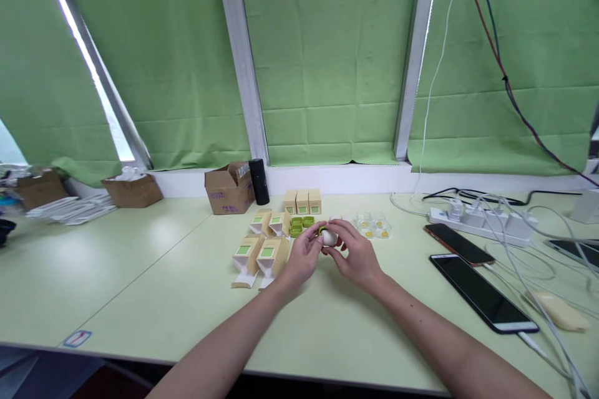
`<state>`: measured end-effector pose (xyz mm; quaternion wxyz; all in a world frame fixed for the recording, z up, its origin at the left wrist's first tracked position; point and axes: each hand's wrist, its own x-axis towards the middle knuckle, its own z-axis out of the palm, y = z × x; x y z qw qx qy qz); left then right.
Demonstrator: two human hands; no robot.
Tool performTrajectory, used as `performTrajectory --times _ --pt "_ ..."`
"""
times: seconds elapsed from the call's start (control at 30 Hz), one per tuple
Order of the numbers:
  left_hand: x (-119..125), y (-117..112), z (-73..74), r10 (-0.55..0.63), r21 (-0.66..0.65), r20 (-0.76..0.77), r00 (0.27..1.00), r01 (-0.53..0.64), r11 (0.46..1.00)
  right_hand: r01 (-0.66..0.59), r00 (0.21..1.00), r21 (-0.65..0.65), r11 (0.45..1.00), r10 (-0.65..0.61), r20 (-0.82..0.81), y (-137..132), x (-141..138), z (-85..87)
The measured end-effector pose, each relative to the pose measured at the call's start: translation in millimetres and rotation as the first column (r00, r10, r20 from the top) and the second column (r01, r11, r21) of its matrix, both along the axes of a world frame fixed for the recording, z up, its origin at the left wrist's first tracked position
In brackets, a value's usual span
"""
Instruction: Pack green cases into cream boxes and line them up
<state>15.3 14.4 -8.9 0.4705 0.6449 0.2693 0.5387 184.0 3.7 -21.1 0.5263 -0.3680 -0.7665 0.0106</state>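
Between my two hands, just above the table, is a small white rounded piece (329, 237) with a dark green rim at its upper left; its exact kind is hard to make out. My left hand (303, 255) pinches it from the left side. From the right, the curled fingers of my right hand (358, 254) close over its top and side. Green square cups (302, 224) sit just behind my left hand. Clear cups with yellow bits inside (373, 224) stand behind my right. Several small tan boxes with open flaps (247, 254) lie left of my hands.
Three closed tan boxes (302, 201) stand at the back, near a black cylinder (259, 182) and a cardboard carton (228, 189). On the right lie two phones, one being a black phone (482, 292), beside a white power strip (482, 224) with tangled cables.
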Motion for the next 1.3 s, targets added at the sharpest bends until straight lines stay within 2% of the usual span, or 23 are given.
performTrajectory --times 0.1,0.33,0.73,0.87,1.0,1.13,1.3 --pt "-0.2 0.5 1.1 -0.003 -0.029 0.001 1.0 0.003 1.0 0.017 0.997 0.075 0.997 -0.023 0.069 3.0 0.7 -3.9" --pt "3.1 5.2 -4.3 0.025 -0.085 0.053 0.998 -0.021 0.996 0.037 0.991 0.157 0.987 -0.057 0.125 5.9 -0.8 -3.6" --pt "11.8 4.0 -5.4 0.119 -0.057 0.103 0.988 -0.113 0.992 0.031 0.984 0.283 0.959 -0.079 0.16 10.8 -3.0 -3.9" --pt "11.6 2.8 -5.7 0.144 -0.011 0.08 0.986 -0.144 0.99 0.042 0.983 0.301 0.953 -0.093 0.158 9.4 -4.4 -2.8" --pt "6.7 1.2 -6.5 0.101 0.03 0.031 0.994 -0.102 0.994 0.055 0.983 0.292 0.955 -0.104 0.154 7.3 -3.5 -1.8" --pt "3.9 -2.5 -7.5 0.013 -0.001 -0.024 1.0 -0.013 1.0 0.065 0.981 0.277 0.959 -0.112 0.159 7.8 -0.1 -4.7" --pt "8.5 -4.3 -9.2 0.011 -0.036 -0.025 1.0 -0.012 0.999 0.074 0.977 0.275 0.959 -0.125 0.174 9.7 0.7 -10.1"
